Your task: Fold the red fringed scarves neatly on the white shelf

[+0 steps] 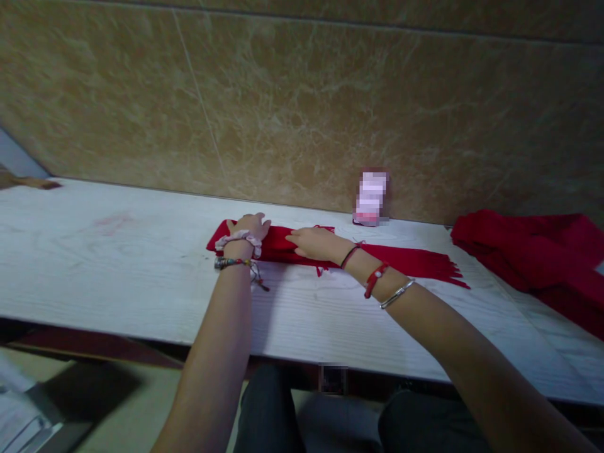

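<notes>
A red fringed scarf (408, 261) lies lengthwise on the white wood-grain table, its left part folded over into a thicker strip. My left hand (248, 228) rests on the folded part near its left end, fingers spread. Farther right, my right hand (313, 243) lies on top of the same scarf with its fingers stretched out to the left. Tassels show at the right end and beside my right hand. That hand and wrist hide part of the cloth.
A second pile of red cloth (528, 251) lies at the right. A pixelated phone-like object (371, 196) leans against the marbled wall (292, 113). A brown object (35, 182) sits at the far left. The table's front edge (302, 362) is close to my knees.
</notes>
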### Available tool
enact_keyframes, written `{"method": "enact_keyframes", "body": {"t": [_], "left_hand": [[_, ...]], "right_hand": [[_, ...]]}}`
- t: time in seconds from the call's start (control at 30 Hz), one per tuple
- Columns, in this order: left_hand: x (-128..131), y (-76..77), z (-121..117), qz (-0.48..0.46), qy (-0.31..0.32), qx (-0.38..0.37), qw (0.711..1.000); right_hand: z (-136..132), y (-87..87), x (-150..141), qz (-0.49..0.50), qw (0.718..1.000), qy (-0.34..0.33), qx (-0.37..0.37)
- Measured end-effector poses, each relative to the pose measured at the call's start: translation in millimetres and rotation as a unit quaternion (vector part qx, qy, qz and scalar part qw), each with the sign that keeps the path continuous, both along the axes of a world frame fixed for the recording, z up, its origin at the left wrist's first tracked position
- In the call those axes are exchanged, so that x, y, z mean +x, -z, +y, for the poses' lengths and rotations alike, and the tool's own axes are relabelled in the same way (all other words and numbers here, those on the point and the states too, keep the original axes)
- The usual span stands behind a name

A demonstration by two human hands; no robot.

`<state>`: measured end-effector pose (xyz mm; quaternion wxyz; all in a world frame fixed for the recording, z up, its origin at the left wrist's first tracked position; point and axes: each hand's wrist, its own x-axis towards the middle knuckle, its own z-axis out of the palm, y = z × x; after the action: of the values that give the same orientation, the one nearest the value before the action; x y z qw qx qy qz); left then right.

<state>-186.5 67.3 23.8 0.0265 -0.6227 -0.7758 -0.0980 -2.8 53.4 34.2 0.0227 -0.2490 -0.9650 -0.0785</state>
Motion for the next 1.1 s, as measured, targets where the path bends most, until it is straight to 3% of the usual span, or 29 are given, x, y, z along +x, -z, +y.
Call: {"method": "enact_keyframes", "body": {"t": [0.3, 0.47, 0.73, 0.83, 0.97, 1.1], "left_hand": [[8, -13.2, -13, -0.049, -0.066, 0.046, 0.996], [10, -19.5, -15, -0.058, -0.046, 0.067, 0.995], [13, -22.1, -16, -0.052, -0.038, 0.044, 0.997], [12, -23.3, -18, -0.049, -0.045, 0.043, 0.997], [12, -27.4, -19, -0.057, -0.055, 0.055, 0.995], [15, -26.7, -13, -0.057, 0.031, 0.092, 0.994]], "right_hand": [[3, -2.8, 18, 0.006, 0.995, -0.060, 0.083], [6, -11.2, 41, 0.040, 0.996, -0.040, 0.076], [3, 11.6, 31, 0.070, 0.994, -0.045, 0.076], [6, 7.0, 31, 0.050, 0.992, -0.056, 0.102], [10, -18.9, 67, 0.053, 0.987, -0.044, 0.147], [7, -39.5, 141, 0.061, 0.982, 0.022, 0.177]]}}
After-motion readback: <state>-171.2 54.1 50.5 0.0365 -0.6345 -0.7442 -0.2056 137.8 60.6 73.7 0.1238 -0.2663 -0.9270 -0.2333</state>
